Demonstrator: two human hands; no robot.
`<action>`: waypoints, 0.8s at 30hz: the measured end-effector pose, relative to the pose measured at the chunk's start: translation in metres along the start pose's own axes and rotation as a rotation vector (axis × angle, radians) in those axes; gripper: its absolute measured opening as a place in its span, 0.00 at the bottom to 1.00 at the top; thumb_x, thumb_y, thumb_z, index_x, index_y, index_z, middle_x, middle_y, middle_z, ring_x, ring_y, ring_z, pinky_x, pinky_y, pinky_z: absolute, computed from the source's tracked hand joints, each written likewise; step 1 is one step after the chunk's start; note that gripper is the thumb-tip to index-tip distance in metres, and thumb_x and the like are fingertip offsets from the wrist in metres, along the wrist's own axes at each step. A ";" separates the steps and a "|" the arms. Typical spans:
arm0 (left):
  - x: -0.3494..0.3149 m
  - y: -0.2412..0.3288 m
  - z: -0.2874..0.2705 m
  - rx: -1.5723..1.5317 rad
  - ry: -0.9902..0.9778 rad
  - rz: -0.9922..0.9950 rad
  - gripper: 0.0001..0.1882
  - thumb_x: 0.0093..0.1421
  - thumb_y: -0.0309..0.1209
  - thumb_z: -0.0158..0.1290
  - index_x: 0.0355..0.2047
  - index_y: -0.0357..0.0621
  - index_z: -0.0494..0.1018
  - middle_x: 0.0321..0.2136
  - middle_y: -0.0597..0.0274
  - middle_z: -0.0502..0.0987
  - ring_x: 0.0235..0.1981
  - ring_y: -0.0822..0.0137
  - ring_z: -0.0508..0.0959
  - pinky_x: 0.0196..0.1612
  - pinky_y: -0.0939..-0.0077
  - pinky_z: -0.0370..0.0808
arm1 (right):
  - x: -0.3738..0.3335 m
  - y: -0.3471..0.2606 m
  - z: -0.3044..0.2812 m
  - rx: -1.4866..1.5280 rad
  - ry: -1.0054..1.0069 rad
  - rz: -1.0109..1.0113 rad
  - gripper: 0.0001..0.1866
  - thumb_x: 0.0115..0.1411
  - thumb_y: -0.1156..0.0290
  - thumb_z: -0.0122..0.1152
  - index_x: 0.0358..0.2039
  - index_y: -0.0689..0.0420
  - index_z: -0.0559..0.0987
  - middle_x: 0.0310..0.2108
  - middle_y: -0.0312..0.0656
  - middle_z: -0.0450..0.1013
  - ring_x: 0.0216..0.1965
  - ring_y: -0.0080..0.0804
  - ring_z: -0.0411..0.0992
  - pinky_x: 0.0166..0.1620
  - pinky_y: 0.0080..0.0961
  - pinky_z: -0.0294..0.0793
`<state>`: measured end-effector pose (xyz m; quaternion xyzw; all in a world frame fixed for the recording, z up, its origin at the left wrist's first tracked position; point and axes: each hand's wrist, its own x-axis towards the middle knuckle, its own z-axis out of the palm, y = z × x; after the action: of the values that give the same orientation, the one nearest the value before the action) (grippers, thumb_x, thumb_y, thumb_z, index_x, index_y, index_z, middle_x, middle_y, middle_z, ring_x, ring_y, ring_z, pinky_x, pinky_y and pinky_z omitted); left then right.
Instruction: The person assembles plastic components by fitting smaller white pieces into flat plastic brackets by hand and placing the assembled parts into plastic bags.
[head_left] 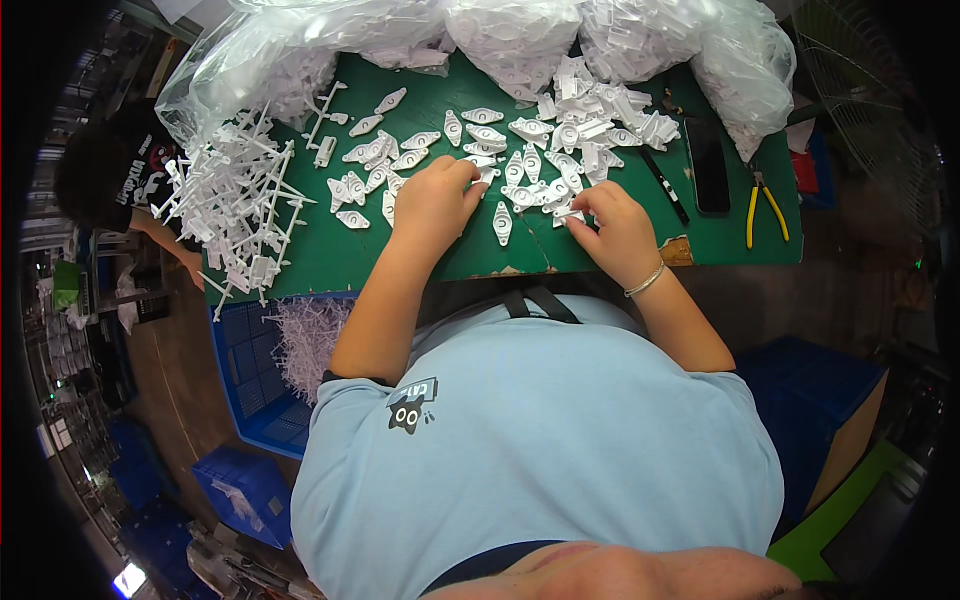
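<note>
Over the middle of the green table, my left hand (432,200) is closed, thumb and fingers pinching a small white plastic part (487,175). My right hand (618,235) is closed too, with its fingertips on another white plastic part (563,216) at the near edge of a cluster. Flat, diamond-shaped white plastic pieces (502,223) lie loose around and between both hands. Farther back on the right is a heap of white rectangular parts (600,110). The fingers partly cover what each hand grips.
Clear bags of white parts (520,40) line the table's back. Tangled white sprues (235,200) pile up at the left. On the right lie a black pen (664,187), a phone (707,165) and yellow-handled pliers (765,210). A blue crate (245,370) stands below; another person's arm (170,240) shows left.
</note>
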<state>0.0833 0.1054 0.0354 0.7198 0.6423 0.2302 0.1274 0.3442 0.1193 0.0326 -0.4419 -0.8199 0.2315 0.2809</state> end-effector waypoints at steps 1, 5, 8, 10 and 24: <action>0.000 0.002 0.001 0.001 0.002 -0.001 0.10 0.54 0.35 0.61 0.31 0.43 0.76 0.30 0.55 0.78 0.29 0.53 0.79 0.32 0.59 0.76 | 0.002 -0.001 0.000 0.001 0.000 -0.002 0.11 0.48 0.72 0.69 0.31 0.56 0.76 0.30 0.39 0.71 0.27 0.38 0.72 0.30 0.31 0.72; 0.003 0.010 0.007 0.109 -0.019 -0.125 0.14 0.52 0.38 0.62 0.32 0.41 0.75 0.32 0.53 0.78 0.32 0.53 0.80 0.33 0.58 0.76 | 0.017 -0.011 0.002 -0.014 0.008 -0.066 0.11 0.49 0.70 0.69 0.32 0.55 0.77 0.32 0.39 0.72 0.28 0.38 0.74 0.31 0.31 0.73; 0.009 0.010 0.012 0.105 -0.029 -0.143 0.15 0.51 0.38 0.62 0.32 0.40 0.75 0.31 0.51 0.78 0.32 0.52 0.80 0.35 0.59 0.76 | 0.033 -0.021 0.013 -0.033 -0.029 -0.125 0.11 0.50 0.69 0.69 0.34 0.55 0.78 0.34 0.40 0.72 0.31 0.39 0.75 0.34 0.32 0.74; 0.016 0.009 0.011 0.101 -0.055 -0.155 0.15 0.50 0.38 0.62 0.31 0.40 0.75 0.30 0.50 0.78 0.32 0.51 0.79 0.36 0.60 0.75 | 0.041 -0.022 0.023 -0.078 -0.122 -0.165 0.12 0.51 0.68 0.68 0.35 0.55 0.78 0.37 0.41 0.72 0.33 0.41 0.75 0.37 0.33 0.75; 0.006 -0.054 -0.027 -1.094 0.044 -0.378 0.23 0.52 0.22 0.46 0.51 0.41 0.66 0.26 0.65 0.72 0.24 0.79 0.67 0.26 0.87 0.63 | 0.063 -0.014 0.015 0.195 -0.108 0.005 0.11 0.51 0.70 0.67 0.34 0.57 0.77 0.29 0.39 0.74 0.28 0.35 0.71 0.33 0.29 0.71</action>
<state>0.0236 0.1156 0.0334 0.4172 0.5499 0.5169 0.5064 0.2974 0.1638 0.0465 -0.4015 -0.8062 0.3346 0.2772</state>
